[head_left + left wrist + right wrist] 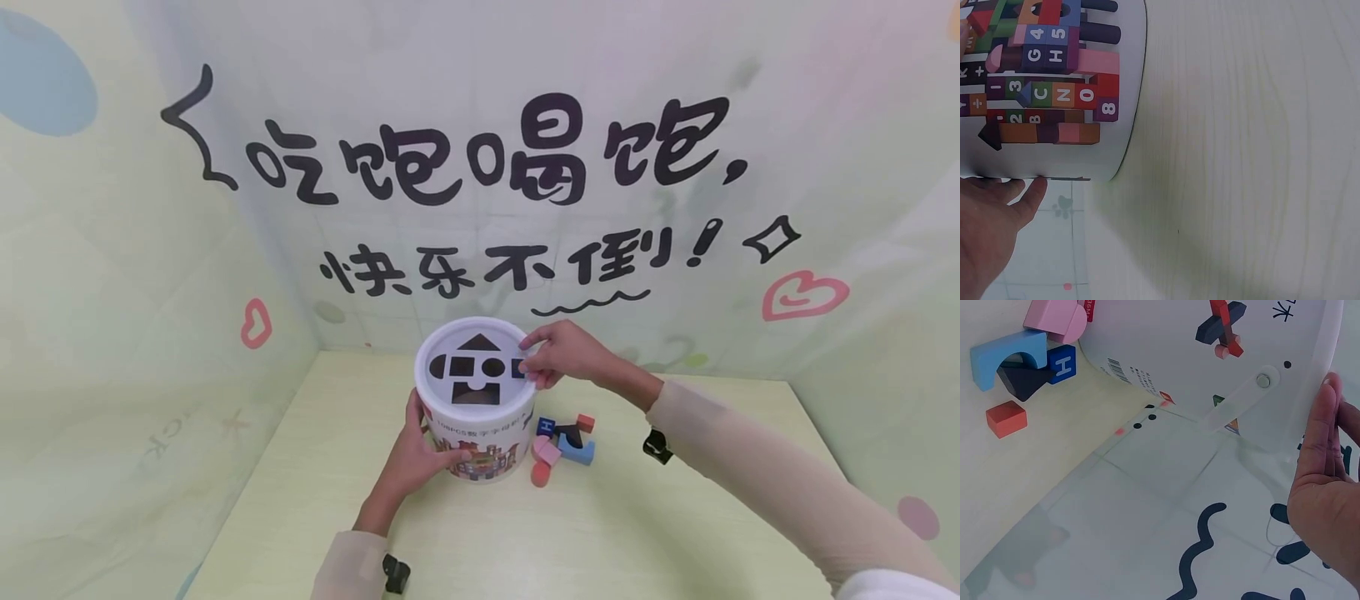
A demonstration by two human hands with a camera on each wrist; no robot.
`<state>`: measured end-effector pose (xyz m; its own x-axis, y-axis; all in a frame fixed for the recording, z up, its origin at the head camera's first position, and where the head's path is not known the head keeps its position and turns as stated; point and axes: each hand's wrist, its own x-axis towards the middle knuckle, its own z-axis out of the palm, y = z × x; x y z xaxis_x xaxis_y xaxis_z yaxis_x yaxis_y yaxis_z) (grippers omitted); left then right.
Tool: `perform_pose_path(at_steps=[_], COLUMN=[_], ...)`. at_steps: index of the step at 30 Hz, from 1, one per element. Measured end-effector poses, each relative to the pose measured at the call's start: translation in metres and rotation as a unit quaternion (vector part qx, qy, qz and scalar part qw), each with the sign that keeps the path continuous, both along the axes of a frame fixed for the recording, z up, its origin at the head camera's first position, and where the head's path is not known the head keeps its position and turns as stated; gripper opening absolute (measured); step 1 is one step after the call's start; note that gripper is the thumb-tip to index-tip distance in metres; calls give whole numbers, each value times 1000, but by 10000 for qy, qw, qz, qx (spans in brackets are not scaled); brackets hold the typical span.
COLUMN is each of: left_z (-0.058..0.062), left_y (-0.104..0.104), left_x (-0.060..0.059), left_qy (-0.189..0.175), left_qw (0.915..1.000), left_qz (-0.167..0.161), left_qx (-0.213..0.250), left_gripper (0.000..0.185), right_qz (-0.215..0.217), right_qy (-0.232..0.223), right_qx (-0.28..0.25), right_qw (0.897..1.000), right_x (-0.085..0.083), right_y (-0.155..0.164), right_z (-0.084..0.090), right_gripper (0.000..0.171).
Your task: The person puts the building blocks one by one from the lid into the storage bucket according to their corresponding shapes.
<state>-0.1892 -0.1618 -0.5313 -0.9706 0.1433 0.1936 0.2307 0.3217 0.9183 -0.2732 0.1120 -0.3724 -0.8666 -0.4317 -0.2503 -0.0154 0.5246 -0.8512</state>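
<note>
1. The left hand [420, 454] wraps the near side of the bucket [480, 433], fingers curled against its printed wall and thumb up toward the rim. The bucket stands upright on the tabletop [637, 533], about mid-table. If this hold slackens while the lid is being pressed from above, the bucket could skid or tip, since only this hand steadies it.

2. The lid [474, 360] sits on the bucket, with triangle, square, circle and arch holes showing. A lid that is not fully seated could probably rock or pop loose under an off-centre push.

3. The right hand [558, 354] is at the lid's right edge, fingers pinched together over the rightmost hole. Whether a block is between the fingertips I cannot tell. Anything held there at a wrong angle would likely jam in the hole or slip off the rim.

4. The loose blocks [562, 442] lie just right of the bucket's base, well below the right forearm. A low sweep of that arm could scatter them.
</note>
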Motion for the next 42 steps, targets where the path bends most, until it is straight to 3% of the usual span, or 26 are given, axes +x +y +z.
perform_pose_path(at_steps=[11,22,42], left_z=[-5,-6,-6], left_y=[-1,-1,-2], left_x=[-1,-2,-4], left_qy=[48,52,66], left_qw=[10000,9999,10000], left_qz=[-46,5,-35], left_qx=[53,93,17], left_gripper=[129,130,129], right_qz=[-82,-362,-777], right_qy=[104,322,-268], right_qx=[-30,-95,85], right_qw=[9999,9988,9966], right_x=[3,-6,-11], right_y=[14,42,66], right_z=[-4,-3,-52], right_gripper=[39,41,39])
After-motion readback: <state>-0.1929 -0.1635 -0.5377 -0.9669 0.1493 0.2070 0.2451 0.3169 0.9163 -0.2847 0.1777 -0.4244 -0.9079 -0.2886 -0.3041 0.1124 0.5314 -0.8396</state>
